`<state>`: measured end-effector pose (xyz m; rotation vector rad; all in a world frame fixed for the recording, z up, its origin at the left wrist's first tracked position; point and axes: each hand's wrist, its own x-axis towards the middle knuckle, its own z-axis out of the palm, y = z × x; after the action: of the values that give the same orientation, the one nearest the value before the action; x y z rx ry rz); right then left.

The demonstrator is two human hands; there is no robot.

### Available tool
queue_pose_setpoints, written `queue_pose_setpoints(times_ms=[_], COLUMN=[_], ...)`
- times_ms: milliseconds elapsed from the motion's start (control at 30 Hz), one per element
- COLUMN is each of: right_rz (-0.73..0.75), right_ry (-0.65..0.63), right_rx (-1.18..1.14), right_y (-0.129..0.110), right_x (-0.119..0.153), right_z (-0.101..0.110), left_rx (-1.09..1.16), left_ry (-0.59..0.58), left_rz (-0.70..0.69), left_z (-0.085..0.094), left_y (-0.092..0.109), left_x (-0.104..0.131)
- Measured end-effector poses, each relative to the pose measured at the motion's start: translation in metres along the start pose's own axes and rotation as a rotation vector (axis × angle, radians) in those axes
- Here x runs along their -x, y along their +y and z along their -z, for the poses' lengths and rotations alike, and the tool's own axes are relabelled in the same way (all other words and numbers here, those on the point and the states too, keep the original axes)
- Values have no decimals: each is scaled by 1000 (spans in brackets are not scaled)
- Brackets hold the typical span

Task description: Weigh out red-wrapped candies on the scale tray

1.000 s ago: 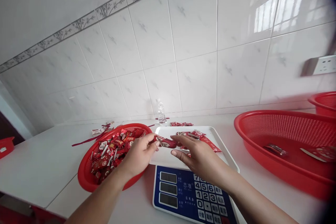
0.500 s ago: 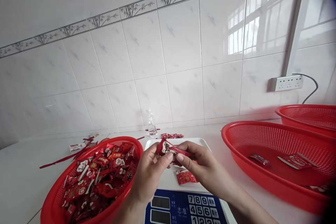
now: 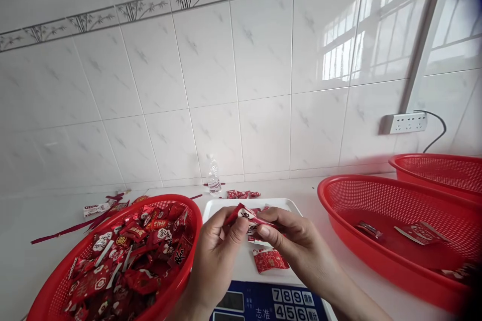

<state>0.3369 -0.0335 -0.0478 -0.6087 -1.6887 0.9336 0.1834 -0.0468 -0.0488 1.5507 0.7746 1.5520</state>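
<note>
My left hand (image 3: 220, 243) and my right hand (image 3: 291, 241) pinch one red wrapped packet (image 3: 246, 214) between them, its white patch with black writing facing up. Both hands are above the white tray (image 3: 237, 266) of a weighing scale with a blue keypad panel (image 3: 259, 303). A red patterned packet (image 3: 270, 260) lies on the tray below my hands, and another red piece shows partly behind my fingers. To the left, a red basket (image 3: 196, 220) holds several red wrapped packets.
Two red baskets stand at the right; the nearer (image 3: 339, 200) holds a few packets. Behind the scale are a clear bottle (image 3: 214, 175) and red packets (image 3: 243, 194). Dark red ribbon (image 3: 64, 231) lies at the left. A socket strip (image 3: 406, 123) is on the wall.
The packet between my hands has tilted and turned slightly, with my fingers shifted on it. The camera view has moved a little, so the left basket appears further left.
</note>
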Motion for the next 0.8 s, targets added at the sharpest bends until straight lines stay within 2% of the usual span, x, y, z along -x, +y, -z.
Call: queue_pose_setpoints(times_ms=[100,200,267,367,433,500,600,667,800], right_rz=[125,334,485,600,555,437,215,92,-37], right_ry=[56,147,202,186,120,76,135,124,-149], right_rx=[199,386,489,583,578,496,290,181,-17], right_y=[5,10,13,14,11,7,1,-2,-5], right_x=[-1,-1,0,2,3,4,4,3,1], right_z=[4,8,10,11,12,11,12,12,11], left_rx=[19,173,309,409,419,415,342,261,191], left_ry=[-18,-136,-199,-216,-214,-231,-247,-243,-279], left_rz=[75,200,229,248,272,273,205,166,173], left_z=[3,3,4,6,8,8,7,5,3], left_y=[-4,-5,-3,2,5,7,8,10,14], left_x=[-2,-2,-3,-3,-2,-1,3,5,8])
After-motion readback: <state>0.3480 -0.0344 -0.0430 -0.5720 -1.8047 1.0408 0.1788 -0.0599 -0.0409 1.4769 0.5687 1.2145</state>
